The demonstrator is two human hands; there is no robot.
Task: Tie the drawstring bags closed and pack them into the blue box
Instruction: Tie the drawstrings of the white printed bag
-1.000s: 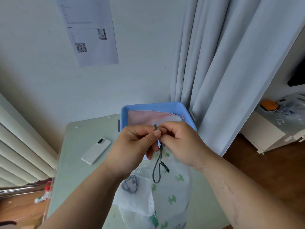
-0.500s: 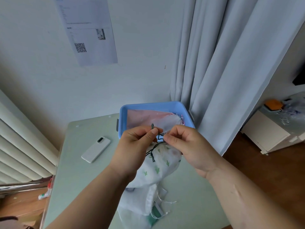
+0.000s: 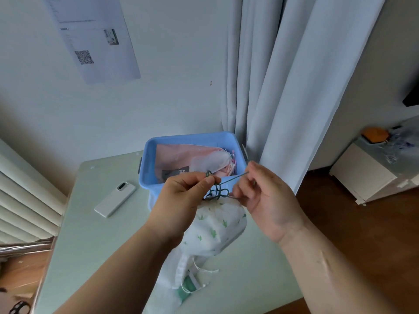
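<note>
My left hand (image 3: 181, 200) and right hand (image 3: 267, 200), now drawn apart, each pinch an end of the green cord (image 3: 234, 178), its loose knot between them atop the cactus-print bag (image 3: 217, 225), the blue box (image 3: 192, 138) just beyond my knuckles: tightening remains.

The hands have drawn apart: the right hand (image 3: 265, 200) has pulled a strand of the green cord (image 3: 218, 192) taut, away from the left hand (image 3: 181, 200). Loops have formed between them. The cactus-print bag (image 3: 217, 225), hanging long a second ago, has bunched up underneath.
</note>
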